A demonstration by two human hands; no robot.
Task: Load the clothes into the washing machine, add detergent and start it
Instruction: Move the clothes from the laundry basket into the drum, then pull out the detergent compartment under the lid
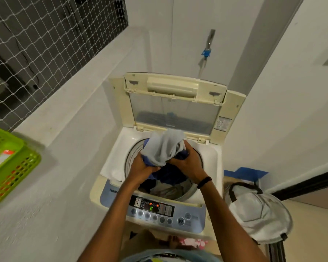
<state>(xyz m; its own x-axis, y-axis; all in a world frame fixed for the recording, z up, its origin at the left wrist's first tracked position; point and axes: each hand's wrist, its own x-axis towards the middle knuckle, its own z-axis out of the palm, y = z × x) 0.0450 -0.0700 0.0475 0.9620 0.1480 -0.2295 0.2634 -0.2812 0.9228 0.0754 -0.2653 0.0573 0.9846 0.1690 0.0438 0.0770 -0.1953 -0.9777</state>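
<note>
Bundle of clothes (163, 148) bunched over the open drum (187, 188) of the washing machine (112, 167), ready to drop. Left hand (144, 167) and right hand (189, 163) each with grip closed on the fabric. Lid (174, 103) propped upright, clear of loading.

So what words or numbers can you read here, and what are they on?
"F": green lit character on the control panel display.
Blue strip by the drum: white brand lettering, cut off and blurred, unreadable.
Sticker on the open lid: too small.
Button labels: too blurred.
</note>
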